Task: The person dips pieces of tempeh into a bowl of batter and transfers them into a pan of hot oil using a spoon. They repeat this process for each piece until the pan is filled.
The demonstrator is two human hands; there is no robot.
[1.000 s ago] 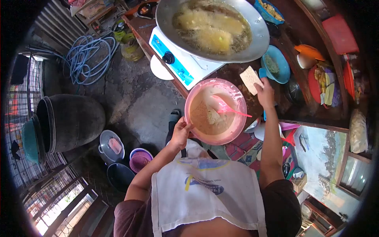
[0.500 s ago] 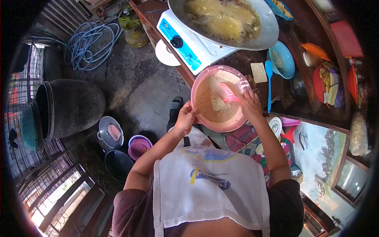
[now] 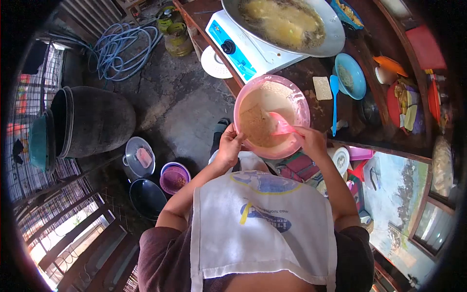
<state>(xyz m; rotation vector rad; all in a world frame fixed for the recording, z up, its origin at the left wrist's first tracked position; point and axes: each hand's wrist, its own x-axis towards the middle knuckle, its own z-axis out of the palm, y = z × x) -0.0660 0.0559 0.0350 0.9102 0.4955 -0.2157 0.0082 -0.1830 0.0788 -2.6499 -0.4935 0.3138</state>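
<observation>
A pink bowl [image 3: 237,114] of beige batter [image 3: 258,124] is in front of me, beside the stove. My left hand [image 3: 230,144] is closed on its near left rim. My right hand [image 3: 311,142] grips the handle of a pink ladle [image 3: 279,123], whose head is down in the batter. Pale, grainy pieces show by the bowl's far inner wall; batter partly covers them. On the table just past the bowl lie a pale rectangular slice [image 3: 322,88], like tempeh, and a blue spoon [image 3: 334,104].
A wok [image 3: 335,34] of bubbling oil and frying food sits on the white stove [image 3: 258,46], close beyond the bowl. A blue bowl [image 3: 359,78] stands at the right. On the floor are a gas cylinder [image 3: 177,41], a coiled hose [image 3: 121,53] and basins [image 3: 146,199].
My right hand has come off the bowl's right rim and down onto the ladle handle. A pale slice that showed by the ladle head is no longer visible there. The view has shifted slightly.
</observation>
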